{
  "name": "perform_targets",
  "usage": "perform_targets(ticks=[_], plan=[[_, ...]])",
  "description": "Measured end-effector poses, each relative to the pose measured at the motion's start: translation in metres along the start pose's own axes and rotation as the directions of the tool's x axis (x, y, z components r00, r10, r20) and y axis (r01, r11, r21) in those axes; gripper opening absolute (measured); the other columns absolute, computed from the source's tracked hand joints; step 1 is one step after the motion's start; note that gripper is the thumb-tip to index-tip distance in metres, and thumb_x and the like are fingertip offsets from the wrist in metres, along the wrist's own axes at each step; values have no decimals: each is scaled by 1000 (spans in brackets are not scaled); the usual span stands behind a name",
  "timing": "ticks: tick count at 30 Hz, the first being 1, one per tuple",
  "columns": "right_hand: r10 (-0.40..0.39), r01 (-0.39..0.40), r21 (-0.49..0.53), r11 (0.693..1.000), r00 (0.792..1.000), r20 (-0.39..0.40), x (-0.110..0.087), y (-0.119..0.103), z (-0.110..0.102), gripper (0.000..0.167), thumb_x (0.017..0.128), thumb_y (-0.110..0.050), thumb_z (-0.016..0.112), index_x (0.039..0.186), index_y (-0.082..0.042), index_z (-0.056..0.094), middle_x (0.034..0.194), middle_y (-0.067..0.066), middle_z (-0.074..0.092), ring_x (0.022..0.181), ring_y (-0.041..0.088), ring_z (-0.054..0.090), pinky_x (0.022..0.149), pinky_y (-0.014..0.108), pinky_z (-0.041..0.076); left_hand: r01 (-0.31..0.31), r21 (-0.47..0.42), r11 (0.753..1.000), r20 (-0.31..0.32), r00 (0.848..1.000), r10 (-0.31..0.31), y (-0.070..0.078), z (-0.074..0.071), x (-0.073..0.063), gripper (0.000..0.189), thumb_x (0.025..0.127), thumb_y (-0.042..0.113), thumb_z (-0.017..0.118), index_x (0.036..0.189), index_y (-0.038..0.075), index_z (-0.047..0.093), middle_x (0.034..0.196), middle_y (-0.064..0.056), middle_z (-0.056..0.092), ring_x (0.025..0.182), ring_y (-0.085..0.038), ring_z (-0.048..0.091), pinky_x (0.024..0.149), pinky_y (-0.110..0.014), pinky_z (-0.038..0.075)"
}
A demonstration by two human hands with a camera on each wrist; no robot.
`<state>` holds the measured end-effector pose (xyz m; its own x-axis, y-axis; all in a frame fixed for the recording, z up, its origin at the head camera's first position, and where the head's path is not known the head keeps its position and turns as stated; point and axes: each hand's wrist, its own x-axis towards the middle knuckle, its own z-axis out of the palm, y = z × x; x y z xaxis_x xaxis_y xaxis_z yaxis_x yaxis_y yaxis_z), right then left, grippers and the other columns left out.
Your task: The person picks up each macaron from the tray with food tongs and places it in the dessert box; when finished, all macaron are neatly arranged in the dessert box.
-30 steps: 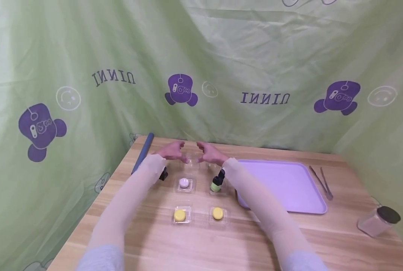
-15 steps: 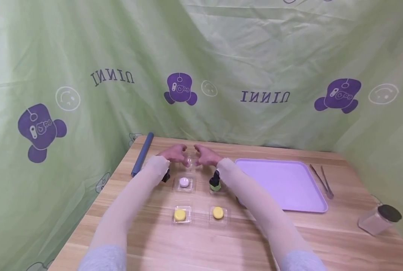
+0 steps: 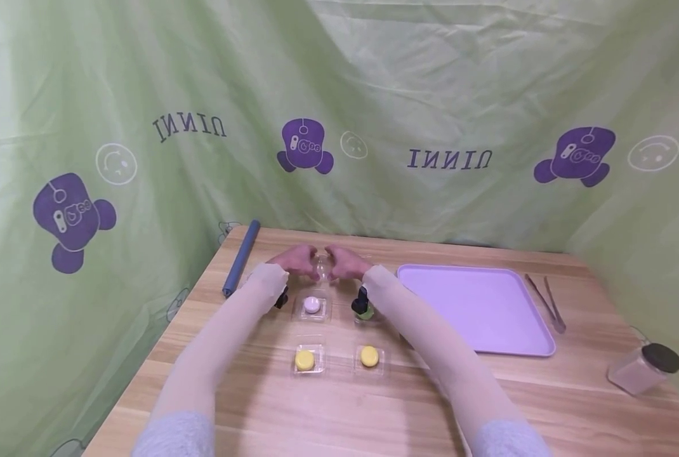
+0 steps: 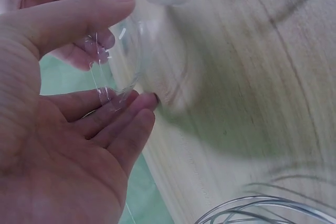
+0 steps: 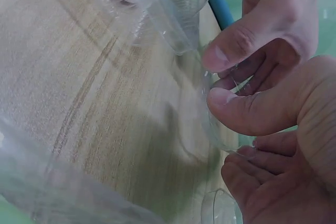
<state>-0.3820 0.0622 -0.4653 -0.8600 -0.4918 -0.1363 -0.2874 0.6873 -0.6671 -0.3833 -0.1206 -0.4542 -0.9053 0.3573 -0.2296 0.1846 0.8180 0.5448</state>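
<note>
Both hands are at the back of the wooden table, facing each other around a small clear plastic box [image 3: 322,268]. My left hand [image 3: 298,260] holds its left side, the thumb [image 4: 100,13] on one side of the clear wall [image 4: 123,56] and the fingers on the other. From the right, my right hand [image 3: 346,263] holds it likewise, thumb [image 5: 236,103] and fingers curved about the rim. Nearer me, a pale pink macaron [image 3: 312,304] sits in an open clear box. A green macaron [image 3: 366,313] is partly hidden by the right wrist camera.
Two yellow macarons, one left [image 3: 304,360] and one right [image 3: 369,356], sit in clear boxes toward the front. A purple tray [image 3: 476,311], tongs [image 3: 549,306] and a dark-lidded jar [image 3: 643,368] stand right. A blue roll [image 3: 241,257] lies left; a wire whisk [image 4: 268,208] is beside the left hand.
My hands have come closer together, narrowing the gap around the clear box. The macarons, tray and tongs stay where they were on the table.
</note>
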Motion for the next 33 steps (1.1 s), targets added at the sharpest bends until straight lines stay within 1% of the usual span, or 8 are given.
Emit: perform_targets(ticks=[5, 11, 14, 17, 22, 26, 29, 33], plan=[[12, -12, -2, 1000, 1000, -6, -1, -1, 4, 98, 75, 2, 79, 158, -2, 27, 156, 23, 44, 143, 40, 45, 125, 52, 34, -9, -17, 1000, -12, 1000, 9, -1, 1, -3, 92, 77, 16, 81, 153, -6, 34, 156, -27, 43, 136, -41, 52, 117, -52, 45], [8, -7, 33, 999, 1000, -17, 0, -5, 4, 97, 78, 3, 77, 159, -2, 23, 155, 25, 44, 139, 40, 49, 117, 50, 45, -25, -24, 999, -41, 999, 24, -3, -2, -6, 84, 83, 20, 76, 154, -2, 36, 157, -23, 43, 128, -40, 57, 107, -50, 53], [-7, 12, 96, 995, 999, -52, -1, -8, -4, 93, 81, 3, 76, 159, -2, 25, 154, 26, 44, 137, 40, 50, 114, 48, 49, -73, -64, 995, -79, 995, 68, 0, -10, -8, 83, 83, 21, 75, 153, -4, 37, 156, -24, 45, 124, -41, 61, 104, -49, 56], [-21, 41, 180, 983, 993, -117, -5, -12, -16, 85, 82, 0, 76, 156, -3, 33, 151, 23, 49, 134, 39, 55, 112, 46, 51, -150, -123, 981, -130, 982, 134, 5, -19, -10, 83, 82, 22, 75, 151, -7, 38, 146, -26, 55, 118, -38, 66, 100, -45, 59], [-59, 139, 397, 907, 977, -206, -20, -21, -37, 80, 85, 1, 75, 155, -4, 36, 148, 21, 53, 131, 37, 57, 109, 44, 54, -289, -257, 922, -257, 940, 223, 15, -35, -20, 82, 83, 22, 77, 152, -3, 39, 137, -25, 62, 123, -37, 64, 104, -45, 57], [-129, 256, 516, 817, 954, -270, -36, -29, -50, 80, 86, 2, 74, 155, -4, 34, 149, 23, 50, 132, 38, 56, 107, 40, 55, -387, -341, 857, -362, 895, 260, 28, -42, -33, 83, 84, 24, 81, 153, 5, 40, 149, -20, 54, 133, -36, 57, 111, -49, 51], [-191, 346, 561, 752, 929, -318, -51, -33, -56, 79, 86, 4, 73, 155, -3, 34, 151, 23, 48, 135, 40, 53, 104, 31, 57, -434, -377, 818, -417, 868, 269, 40, -44, -45, 83, 83, 27, 84, 152, 10, 43, 152, -15, 52, 135, -33, 56, 113, -47, 50], [-282, 444, 551, 706, 891, -357, -70, -37, -61, 80, 86, 6, 71, 156, -2, 32, 158, 19, 42, 142, 39, 47, 115, 33, 49, -488, -401, 775, -462, 839, 289, 52, -43, -63, 81, 82, 25, 85, 151, 12, 45, 150, -11, 54, 135, -29, 57, 114, -43, 50]])
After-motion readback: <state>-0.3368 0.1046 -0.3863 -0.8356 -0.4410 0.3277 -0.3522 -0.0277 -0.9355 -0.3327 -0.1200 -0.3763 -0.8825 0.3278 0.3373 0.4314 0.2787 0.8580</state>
